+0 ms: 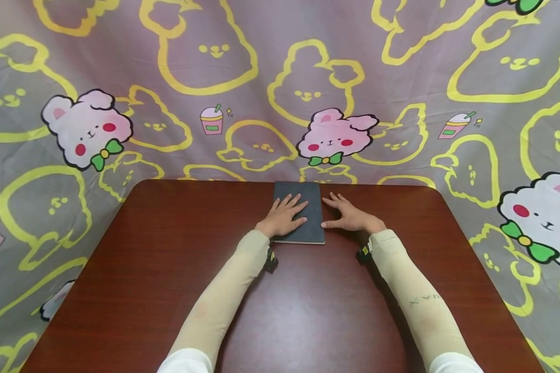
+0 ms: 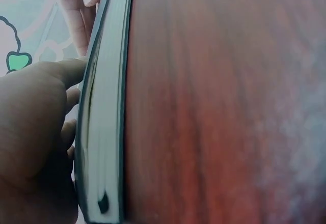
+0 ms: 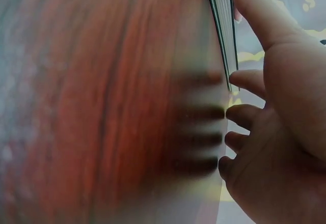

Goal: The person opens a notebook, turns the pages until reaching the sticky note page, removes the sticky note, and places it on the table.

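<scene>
A dark grey hardcover notebook [image 1: 313, 223] lies closed near the far edge of the table, its pale page block [image 2: 108, 107] showing from the side in the left wrist view. On its cover rests my left hand [image 1: 285, 215], palm down with fingers spread. A small dark tab [image 2: 103, 202] shows at the page edges. My right hand [image 1: 350, 215] is just right of the notebook, fingers extended toward its right edge. In the right wrist view, several fingertips of that hand [image 3: 290, 107] sit at the tabletop, with the thumb close to the notebook [image 3: 227, 35].
The reddish-brown wooden table [image 1: 144, 269] has rounded far corners. A patterned cloth [image 1: 261, 93] with cartoon animals hangs behind it and along both sides. Small dark devices [image 1: 271, 260] are strapped to both wrists, over pale sleeves [image 1: 228, 290].
</scene>
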A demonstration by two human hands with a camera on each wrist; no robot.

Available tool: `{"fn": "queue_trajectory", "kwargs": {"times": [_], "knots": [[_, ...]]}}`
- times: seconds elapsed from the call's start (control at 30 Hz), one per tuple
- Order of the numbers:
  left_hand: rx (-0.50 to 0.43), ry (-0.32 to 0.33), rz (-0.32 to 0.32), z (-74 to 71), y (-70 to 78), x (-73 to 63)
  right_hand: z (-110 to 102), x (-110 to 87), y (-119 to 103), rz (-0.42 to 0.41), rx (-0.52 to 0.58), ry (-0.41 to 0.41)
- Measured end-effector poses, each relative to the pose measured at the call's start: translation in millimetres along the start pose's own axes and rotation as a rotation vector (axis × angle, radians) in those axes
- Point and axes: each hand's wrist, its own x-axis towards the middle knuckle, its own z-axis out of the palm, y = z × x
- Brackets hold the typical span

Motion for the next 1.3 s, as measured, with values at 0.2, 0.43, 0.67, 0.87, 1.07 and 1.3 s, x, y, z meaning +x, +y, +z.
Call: {"fn": "queue_trajectory", "kwargs": {"times": [0.2, 0.43, 0.67, 0.87, 1.07, 1.3], "knots": [[0.009, 0.013, 0.012, -0.2, 0.2, -0.3, -1, -2.4, -2, -0.025, 0.022, -0.003], [-0.012, 0.009, 0.018, -0.7, 1.1, 0.1, 2, -2.8, 0, -0.016, 0.025, -0.011], [-0.013, 0.042, -0.002, 0.3, -0.1, 0.1, 6, 0.0, -1, -0.036, 0.028, -0.001], [-0.008, 0.093, 0.007, -2.6, -0.3, 0.0, 3, 1.5, -5, -0.049, 0.053, 0.008], [-0.058, 0.115, 0.052, -10.4, 0.0, -4.4, -3, -1.3, -7, -0.049, 0.073, 0.012], [-0.070, 0.152, 0.087, -20.0, 6.4, -9.7, -12, -5.5, -16, -0.089, 0.135, 0.031]]}}
